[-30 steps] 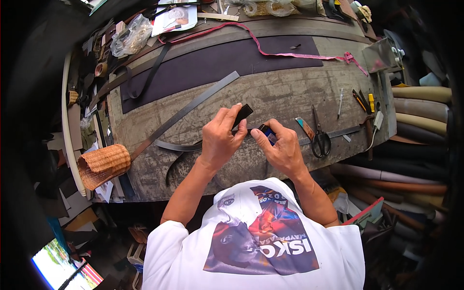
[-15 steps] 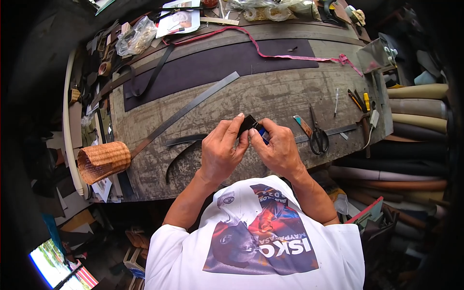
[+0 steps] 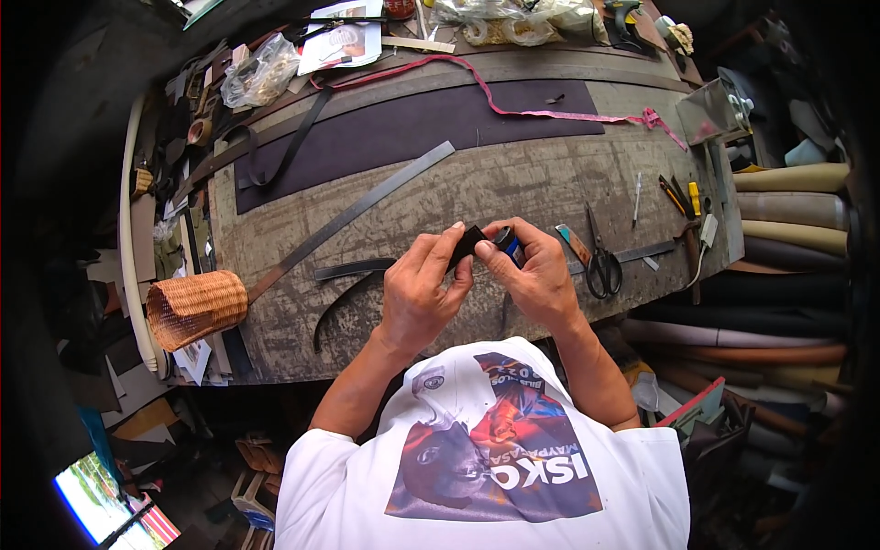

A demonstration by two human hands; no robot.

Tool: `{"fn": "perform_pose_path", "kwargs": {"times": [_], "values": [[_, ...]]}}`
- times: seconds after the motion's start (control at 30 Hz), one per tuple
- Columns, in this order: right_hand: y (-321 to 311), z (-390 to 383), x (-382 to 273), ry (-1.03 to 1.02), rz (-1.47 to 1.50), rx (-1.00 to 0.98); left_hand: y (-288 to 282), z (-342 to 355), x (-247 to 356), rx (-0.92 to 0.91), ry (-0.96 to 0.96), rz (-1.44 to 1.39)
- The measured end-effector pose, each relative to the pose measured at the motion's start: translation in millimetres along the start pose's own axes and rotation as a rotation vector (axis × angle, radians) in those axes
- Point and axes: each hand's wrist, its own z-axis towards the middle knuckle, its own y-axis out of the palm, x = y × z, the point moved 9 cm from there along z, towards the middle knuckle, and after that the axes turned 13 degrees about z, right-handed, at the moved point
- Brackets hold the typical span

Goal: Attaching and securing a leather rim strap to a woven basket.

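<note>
Both pinching — left grip (image 3: pixel 422 286), flat square-ended black strip (image 3: pixel 467 245); right grip (image 3: pixel 539 272), small blue-black object (image 3: pixel 509 243).

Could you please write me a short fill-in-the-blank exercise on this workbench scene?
The small piece in the left hand is coloured ____.
The tape lying across the dark sheet is ____.
The scissors lie to the ____ of the right hand.

Missing words: black; pink; right.

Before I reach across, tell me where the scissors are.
In the head view, the scissors lie on the worktable just right of the person's right hand, beside the small teal-and-brown tool and crossing a grey strip.
</note>
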Motion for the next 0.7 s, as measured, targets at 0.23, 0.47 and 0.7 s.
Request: {"fn": "perform_pose_path", "kwargs": {"times": [0.23, 0.47, 0.7], "values": [[2.5, 0.5, 15.0, 0.148, 0.364, -0.092, -0.9, -0.3, -3.2, -0.027, -0.023, -0.096], [-21.7, -9.1, 5.6, 0.06, 0.011, -0.071, -5.7, 0.8, -10.7, -0.042, -0.125, -0.219], [15.3, -11.5, -34.4, -0.191, -0.38, -0.101, 25.4, -12.2, -28.4, -0.284, -0.403, -0.749]]}}
